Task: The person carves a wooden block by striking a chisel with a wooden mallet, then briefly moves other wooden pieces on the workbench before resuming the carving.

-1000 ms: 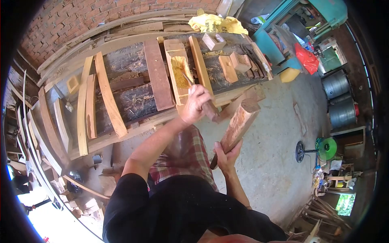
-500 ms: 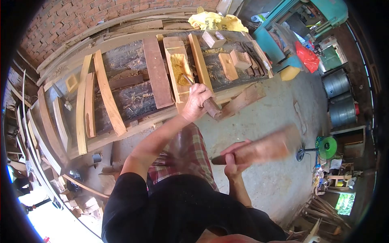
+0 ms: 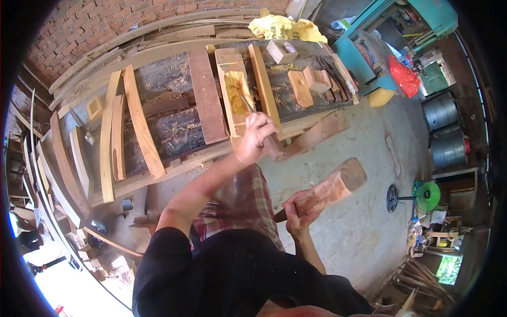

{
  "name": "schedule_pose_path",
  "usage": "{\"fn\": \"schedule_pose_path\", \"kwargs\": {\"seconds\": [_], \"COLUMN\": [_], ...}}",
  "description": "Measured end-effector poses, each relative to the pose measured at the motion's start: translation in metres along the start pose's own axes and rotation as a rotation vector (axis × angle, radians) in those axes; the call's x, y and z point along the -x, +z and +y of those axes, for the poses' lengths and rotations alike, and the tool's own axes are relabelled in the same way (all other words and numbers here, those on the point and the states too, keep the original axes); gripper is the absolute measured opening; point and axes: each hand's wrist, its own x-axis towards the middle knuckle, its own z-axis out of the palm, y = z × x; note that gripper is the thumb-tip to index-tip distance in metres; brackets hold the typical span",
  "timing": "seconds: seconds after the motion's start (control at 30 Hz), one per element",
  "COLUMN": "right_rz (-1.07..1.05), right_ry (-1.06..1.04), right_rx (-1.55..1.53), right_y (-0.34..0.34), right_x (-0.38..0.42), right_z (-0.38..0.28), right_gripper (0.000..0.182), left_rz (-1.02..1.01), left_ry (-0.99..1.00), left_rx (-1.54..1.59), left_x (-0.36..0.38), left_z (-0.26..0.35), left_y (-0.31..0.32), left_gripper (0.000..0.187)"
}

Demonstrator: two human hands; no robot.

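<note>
My left hand [image 3: 257, 136] is wrapped round a chisel [image 3: 274, 147] with a thick wooden handle. The chisel's metal blade slants into the rough yellow hollow of a carved wooden block [image 3: 236, 124] on the bench. Off to the right, my right hand [image 3: 299, 213] grips a heavy wooden mallet [image 3: 332, 187], its blunt head raised above the floor and apart from the chisel. A long squared strip of wood [image 3: 265, 90] lies just right of the block, and a dark reddish board [image 3: 206, 95] lies to its left.
Long wooden strips [image 3: 141, 121] lie across the left of the bench. Small wooden blocks [image 3: 317, 79] and a yellow sack [image 3: 288, 27] are at its right end. A green fan [image 3: 426, 196] and metal drums [image 3: 448, 150] stand at the right.
The mallet has swung upward and left, from a blurred low position at the right. My left hand and the chisel stay nearly in place at the hollow.
</note>
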Motion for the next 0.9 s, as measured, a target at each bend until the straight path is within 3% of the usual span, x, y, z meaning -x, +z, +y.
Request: {"fn": "schedule_pose_path", "kwargs": {"seconds": [0.07,0.13,0.27,0.33,0.37,0.47,0.5,0.57,0.63,0.7,0.73,0.77,0.87,0.9], "right_rz": [0.042,-0.031,0.079,-0.392,-0.389,-0.039,-0.032,0.102,0.127,-0.255,0.021,0.022,0.098,0.104], "right_ry": [0.044,0.041,0.036,-0.192,-0.19,-0.196,-0.2,0.255,0.349,-0.03,-0.277,-0.282,0.215,0.224], "right_rx": [-0.043,0.267,0.209,0.529,0.528,0.503,0.504,0.349,0.292,0.138,0.236,0.236,0.159,0.157], "right_y": [-0.001,-0.007,-0.017,-0.045,-0.04,0.002,0.012,0.029,0.0,-0.043,-0.002,0.002,0.006,0.007], "right_x": [0.002,-0.003,-0.012,-0.02,-0.019,-0.017,-0.018,-0.028,-0.005,0.015,-0.017,-0.028,-0.057,-0.073], "right_z": [0.001,0.006,-0.009,-0.019,-0.012,0.026,0.019,0.002,0.029,0.071,0.007,-0.006,-0.032,-0.047], "right_gripper": [0.067,0.077,0.069,0.029,0.029,0.027,0.027,0.022,0.023,0.042,0.053,0.053,0.059,0.059], "left_rz": [-0.022,-0.061,-0.065,-0.046,-0.05,-0.047,-0.028,0.0,-0.015,-0.008,-0.008,-0.005,-0.015,-0.025], "left_ry": [-0.051,-0.098,-0.08,-0.077,-0.077,-0.105,-0.1,-0.084,-0.066,-0.086,-0.083,-0.079,-0.088,-0.093], "left_rx": [0.015,0.045,0.008,0.031,0.032,0.052,0.026,-0.012,-0.035,-0.027,-0.027,-0.029,-0.004,-0.002], "left_x": [-0.003,-0.003,-0.001,-0.004,-0.004,-0.004,-0.003,-0.006,-0.004,-0.004,-0.006,-0.009,-0.02,-0.019], "left_z": [0.008,0.008,0.004,0.004,0.004,-0.005,-0.016,-0.024,-0.023,-0.021,-0.02,-0.019,0.006,0.008], "left_y": [-0.002,-0.002,0.003,0.002,0.002,0.001,0.004,0.001,-0.003,-0.003,-0.003,-0.003,-0.009,-0.007], "left_gripper": [0.04,0.04,0.04,0.04,0.04,0.036,0.034,0.032,0.03,0.03,0.03,0.03,0.03,0.03]}}
